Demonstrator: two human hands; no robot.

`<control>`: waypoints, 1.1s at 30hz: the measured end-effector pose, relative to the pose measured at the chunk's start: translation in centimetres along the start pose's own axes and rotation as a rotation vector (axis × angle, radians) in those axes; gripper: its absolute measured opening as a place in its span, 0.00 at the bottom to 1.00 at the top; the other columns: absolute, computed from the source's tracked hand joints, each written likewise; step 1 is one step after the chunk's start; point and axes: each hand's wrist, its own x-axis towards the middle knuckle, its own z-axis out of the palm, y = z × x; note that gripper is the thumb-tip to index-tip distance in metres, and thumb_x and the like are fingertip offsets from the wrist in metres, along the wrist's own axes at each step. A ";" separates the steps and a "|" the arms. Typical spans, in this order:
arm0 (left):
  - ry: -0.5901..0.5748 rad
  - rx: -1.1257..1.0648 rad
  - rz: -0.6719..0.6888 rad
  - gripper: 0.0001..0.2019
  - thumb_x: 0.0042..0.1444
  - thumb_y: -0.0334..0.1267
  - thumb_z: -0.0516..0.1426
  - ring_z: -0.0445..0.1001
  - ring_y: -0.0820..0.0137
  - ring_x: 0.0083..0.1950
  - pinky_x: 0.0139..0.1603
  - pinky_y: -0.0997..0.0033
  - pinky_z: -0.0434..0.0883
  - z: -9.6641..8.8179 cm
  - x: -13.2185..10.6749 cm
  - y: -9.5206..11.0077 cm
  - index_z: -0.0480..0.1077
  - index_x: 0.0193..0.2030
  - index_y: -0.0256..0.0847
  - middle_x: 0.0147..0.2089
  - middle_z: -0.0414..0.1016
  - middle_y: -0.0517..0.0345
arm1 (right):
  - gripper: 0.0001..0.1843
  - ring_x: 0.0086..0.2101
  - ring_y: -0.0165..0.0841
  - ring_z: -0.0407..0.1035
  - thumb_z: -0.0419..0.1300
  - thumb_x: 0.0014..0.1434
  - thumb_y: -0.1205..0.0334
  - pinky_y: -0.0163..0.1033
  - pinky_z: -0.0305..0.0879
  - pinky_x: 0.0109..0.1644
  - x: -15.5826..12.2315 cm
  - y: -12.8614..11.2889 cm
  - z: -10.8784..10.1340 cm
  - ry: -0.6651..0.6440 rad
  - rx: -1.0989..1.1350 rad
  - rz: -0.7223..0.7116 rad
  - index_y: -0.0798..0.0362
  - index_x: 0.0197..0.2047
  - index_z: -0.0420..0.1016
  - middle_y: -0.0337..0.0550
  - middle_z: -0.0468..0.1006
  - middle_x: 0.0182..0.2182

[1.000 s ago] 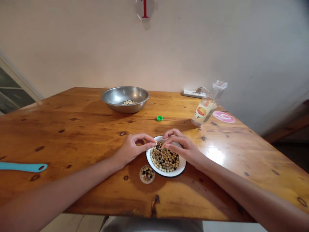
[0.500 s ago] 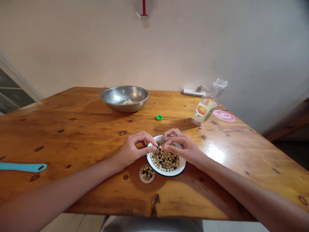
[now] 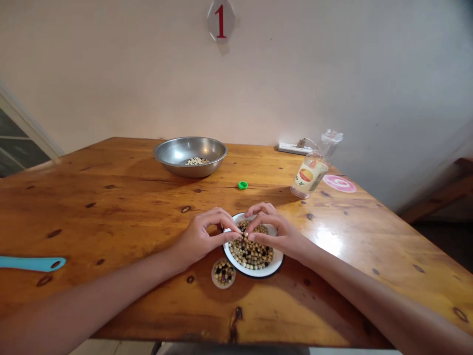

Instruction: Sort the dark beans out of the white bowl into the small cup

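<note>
A white dark-rimmed bowl (image 3: 274, 267) holds many small round beads (image 3: 253, 254), mostly tan, some dark. Above its far part, my left hand (image 3: 207, 231) pinches thumb and forefinger around something too small to make out. My right hand (image 3: 275, 229) faces it from the other side, its thumb and forefinger closed at a pale bead (image 3: 246, 234) between the two hands' fingertips. Against the bowl's near left side stands a small round container (image 3: 213, 280) of similar beads. Any string between the fingers cannot be made out.
A steel basin (image 3: 173, 165) with pale small pieces inside stands at the back. Beyond the bowl lies a green cap (image 3: 243, 185). A clear labelled bottle (image 3: 310, 175), a pink disc (image 3: 340, 184) and a power strip (image 3: 293, 148) are at right; a blue handle (image 3: 31, 264) lies left.
The whole scene sits slightly lower in the picture as the head view tilts up. Both hands stay over the bowl, with their fingertips shifting only a little around the pale bead.
</note>
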 end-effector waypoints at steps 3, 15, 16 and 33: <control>0.000 -0.012 0.001 0.05 0.52 0.38 0.62 0.73 0.70 0.37 0.41 0.71 0.67 0.0 0.0 0.0 0.76 0.30 0.38 0.33 0.75 0.55 | 0.10 0.49 0.38 0.62 0.61 0.56 0.52 0.49 0.54 0.59 0.0 0.0 0.0 -0.005 0.013 0.000 0.48 0.35 0.77 0.44 0.68 0.44; 0.063 -0.308 -0.167 0.06 0.48 0.37 0.64 0.71 0.72 0.35 0.38 0.74 0.66 -0.1 0.3 -0.6 0.74 0.27 0.37 0.31 0.74 0.58 | 0.04 0.47 0.37 0.62 0.58 0.58 0.63 0.48 0.54 0.57 0.0 -0.6 -0.3 -0.028 -0.015 0.004 0.52 0.32 0.71 0.45 0.68 0.42; 0.086 -0.363 -0.194 0.06 0.47 0.37 0.64 0.70 0.72 0.34 0.37 0.74 0.66 -0.2 0.4 -0.5 0.74 0.26 0.37 0.30 0.73 0.59 | 0.04 0.47 0.37 0.62 0.58 0.58 0.63 0.48 0.54 0.56 0.0 -0.7 -0.4 -0.028 -0.010 0.010 0.52 0.31 0.70 0.45 0.68 0.42; 0.041 -0.192 -0.078 0.05 0.50 0.38 0.63 0.69 0.72 0.41 0.43 0.74 0.65 0.0 0.3 -1.4 0.75 0.30 0.39 0.37 0.70 0.57 | 0.14 0.46 0.37 0.65 0.59 0.58 0.50 0.48 0.56 0.55 0.1 0.0 -0.3 0.010 0.024 -0.023 0.51 0.28 0.74 0.44 0.73 0.40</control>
